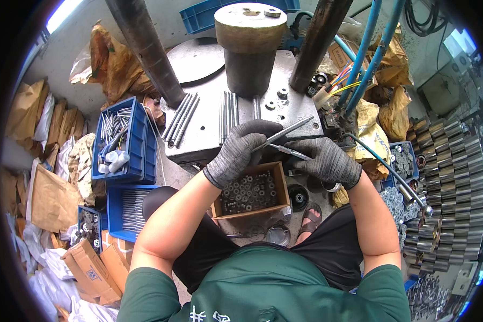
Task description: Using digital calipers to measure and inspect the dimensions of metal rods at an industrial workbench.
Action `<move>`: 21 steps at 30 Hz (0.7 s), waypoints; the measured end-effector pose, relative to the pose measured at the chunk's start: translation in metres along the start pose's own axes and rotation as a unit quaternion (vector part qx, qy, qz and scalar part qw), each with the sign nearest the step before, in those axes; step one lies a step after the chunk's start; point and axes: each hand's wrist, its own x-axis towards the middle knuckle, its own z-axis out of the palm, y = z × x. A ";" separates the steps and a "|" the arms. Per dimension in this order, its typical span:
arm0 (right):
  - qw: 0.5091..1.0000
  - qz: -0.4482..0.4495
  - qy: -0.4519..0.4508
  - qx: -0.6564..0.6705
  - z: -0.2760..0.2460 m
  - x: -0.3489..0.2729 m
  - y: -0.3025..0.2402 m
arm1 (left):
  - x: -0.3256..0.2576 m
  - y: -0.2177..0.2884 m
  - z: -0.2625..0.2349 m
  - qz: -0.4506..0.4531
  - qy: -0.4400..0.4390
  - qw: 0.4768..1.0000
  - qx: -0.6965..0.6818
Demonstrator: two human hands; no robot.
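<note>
My left hand (237, 151), in a dark grey knitted glove, is closed around a steel rod (291, 130), which slants up and to the right over the metal plate (300, 131). My right hand (331, 161), gloved the same, grips a second, shorter-looking shaft (291, 152) with a narrower tip that points left. That tip is close to the first rod below its middle; whether they touch I cannot tell. Bare shafts lie on the plate in two groups, slanted rods (181, 121) at left and upright ones (228, 115) in the middle.
A thick steel ram (248, 70) rises behind the plate between two dark columns (147, 51). Below my hands stands a cardboard box (285, 185) of small round parts. Blue bins (151, 147) with metal pieces are at left. Stacked metal cylinders (451, 182) fill the right.
</note>
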 end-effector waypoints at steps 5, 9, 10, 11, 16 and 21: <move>0.999 0.026 -0.001 0.044 0.003 0.001 0.003 | 0.000 0.008 0.011 -0.032 0.003 0.986 -0.164; 0.997 0.057 0.005 0.060 0.004 0.002 0.002 | 0.002 0.002 0.003 -0.030 -0.020 0.981 -0.192; 0.996 0.072 0.008 0.057 0.004 0.002 0.002 | 0.001 0.002 0.003 -0.030 -0.021 0.978 -0.206; 0.996 0.072 0.008 0.057 0.003 0.002 0.000 | 0.001 0.003 0.003 -0.031 -0.023 0.975 -0.219; 1.000 0.007 0.017 0.020 0.000 0.002 -0.003 | 0.001 0.003 0.005 -0.035 -0.017 0.978 -0.205; 0.992 0.010 0.009 0.122 0.012 -0.002 0.012 | 0.003 -0.002 0.003 -0.020 -0.040 0.960 -0.278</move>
